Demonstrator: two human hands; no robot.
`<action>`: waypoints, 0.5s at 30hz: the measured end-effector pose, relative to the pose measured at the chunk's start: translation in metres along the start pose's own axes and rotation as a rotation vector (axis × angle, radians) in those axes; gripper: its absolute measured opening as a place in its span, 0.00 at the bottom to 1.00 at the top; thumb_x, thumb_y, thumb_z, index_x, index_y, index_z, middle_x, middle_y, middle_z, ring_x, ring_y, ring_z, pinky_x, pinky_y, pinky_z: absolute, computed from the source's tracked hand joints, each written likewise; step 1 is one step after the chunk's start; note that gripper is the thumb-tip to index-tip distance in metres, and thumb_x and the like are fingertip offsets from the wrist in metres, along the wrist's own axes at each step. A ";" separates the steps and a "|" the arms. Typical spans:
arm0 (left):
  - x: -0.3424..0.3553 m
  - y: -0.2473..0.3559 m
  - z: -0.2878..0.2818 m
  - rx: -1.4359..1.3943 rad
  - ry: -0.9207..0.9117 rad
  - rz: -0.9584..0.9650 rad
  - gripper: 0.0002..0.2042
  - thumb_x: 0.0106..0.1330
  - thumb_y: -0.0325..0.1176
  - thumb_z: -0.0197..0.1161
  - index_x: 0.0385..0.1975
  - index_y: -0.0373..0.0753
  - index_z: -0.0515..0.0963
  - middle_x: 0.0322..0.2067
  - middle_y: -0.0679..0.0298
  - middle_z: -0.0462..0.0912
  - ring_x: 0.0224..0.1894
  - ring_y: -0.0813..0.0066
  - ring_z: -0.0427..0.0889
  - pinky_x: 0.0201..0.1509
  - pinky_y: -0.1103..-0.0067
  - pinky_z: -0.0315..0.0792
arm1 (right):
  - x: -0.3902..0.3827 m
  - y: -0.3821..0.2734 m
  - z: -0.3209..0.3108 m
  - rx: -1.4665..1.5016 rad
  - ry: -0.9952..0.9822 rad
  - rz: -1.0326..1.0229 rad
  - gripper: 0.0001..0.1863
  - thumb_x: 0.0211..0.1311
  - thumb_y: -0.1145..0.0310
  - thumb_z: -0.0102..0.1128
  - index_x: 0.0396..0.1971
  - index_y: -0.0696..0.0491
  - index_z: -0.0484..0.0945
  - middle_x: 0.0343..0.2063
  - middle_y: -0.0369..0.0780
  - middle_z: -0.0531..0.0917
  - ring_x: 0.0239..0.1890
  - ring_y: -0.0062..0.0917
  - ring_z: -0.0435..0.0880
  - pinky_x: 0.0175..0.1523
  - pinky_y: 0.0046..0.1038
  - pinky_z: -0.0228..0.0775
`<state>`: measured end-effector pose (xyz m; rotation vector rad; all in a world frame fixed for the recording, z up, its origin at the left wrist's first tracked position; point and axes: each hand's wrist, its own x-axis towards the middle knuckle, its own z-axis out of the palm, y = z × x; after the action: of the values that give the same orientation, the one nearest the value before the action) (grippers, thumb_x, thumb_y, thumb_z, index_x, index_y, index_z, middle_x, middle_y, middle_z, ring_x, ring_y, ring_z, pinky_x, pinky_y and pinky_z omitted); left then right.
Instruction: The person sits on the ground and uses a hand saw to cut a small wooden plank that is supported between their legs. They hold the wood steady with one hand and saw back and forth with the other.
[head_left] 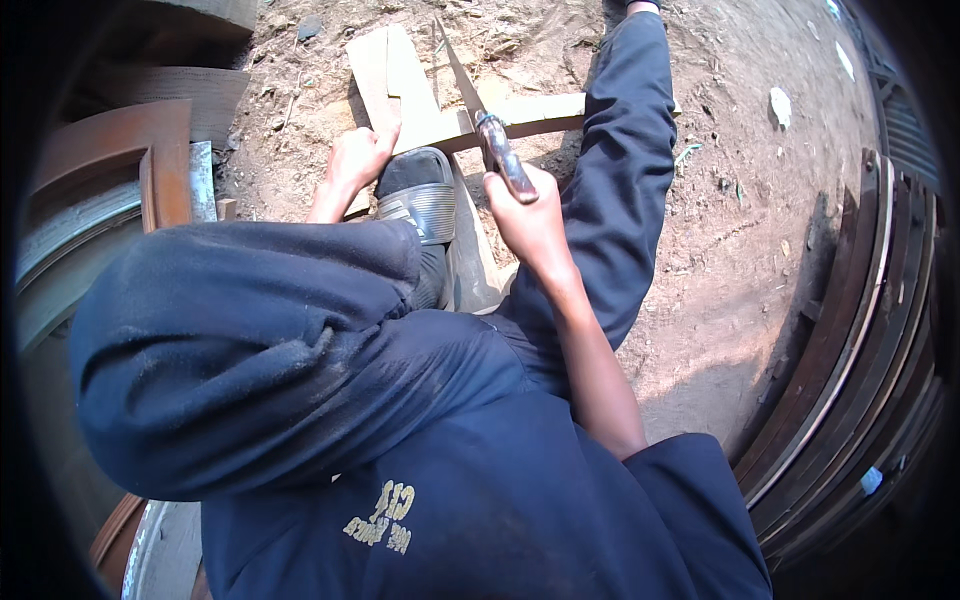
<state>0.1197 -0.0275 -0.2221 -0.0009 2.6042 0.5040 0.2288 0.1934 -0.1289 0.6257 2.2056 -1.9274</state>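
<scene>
My right hand (530,215) grips the handle of a hand saw (500,150); its blade (458,75) slants up and away across a pale wooden plank (530,112). My left hand (358,158) presses flat on a second pale plank (385,70) lying crosswise under the first. My dark shoe (418,190) stands on the wood right beside my left hand. My bent left knee in dark trousers fills the lower left, and my right leg stretches out over the plank at upper right.
Bare brown dirt with wood chips and scraps (780,105) spreads to the right. Curved dark wooden frames (850,370) are stacked at the right edge. More curved brown wood pieces (130,150) and a grey metal strip (200,180) lie at the left.
</scene>
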 end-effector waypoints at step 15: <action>0.014 -0.009 0.010 -0.003 0.101 0.068 0.35 0.65 0.60 0.45 0.11 0.31 0.78 0.14 0.44 0.76 0.23 0.48 0.80 0.32 0.62 0.71 | -0.010 -0.003 -0.004 -0.001 0.041 0.044 0.13 0.56 0.74 0.54 0.15 0.60 0.65 0.10 0.35 0.64 0.17 0.14 0.61 0.23 0.25 0.57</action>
<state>0.1130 -0.0314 -0.2402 0.0627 2.7098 0.5452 0.2373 0.1946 -0.1212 0.7140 2.1975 -1.9086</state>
